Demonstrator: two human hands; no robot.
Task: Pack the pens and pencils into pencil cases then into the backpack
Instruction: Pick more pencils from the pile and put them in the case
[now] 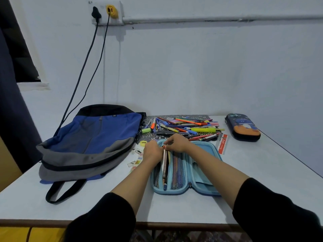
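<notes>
A light blue pencil case (201, 182) lies open on the table in front of me, with pens and pencils (164, 170) in its left half. My left hand (152, 151) rests on the case's far left end beside them. My right hand (176, 143) pinches the top of a pencil there. A heap of loose pens, pencils and markers (185, 127) lies just behind the case. A blue, grey and black backpack (90, 142) lies flat to the left. A dark pencil case (243, 127) with an orange print sits zipped shut at the far right.
A red ruler (222, 143) lies right of the open case. Small stickers and erasers (137, 157) are scattered between backpack and case. Two cables (83, 70) hang from a wall socket down behind the backpack. The table's front edge (52, 221) runs close to me.
</notes>
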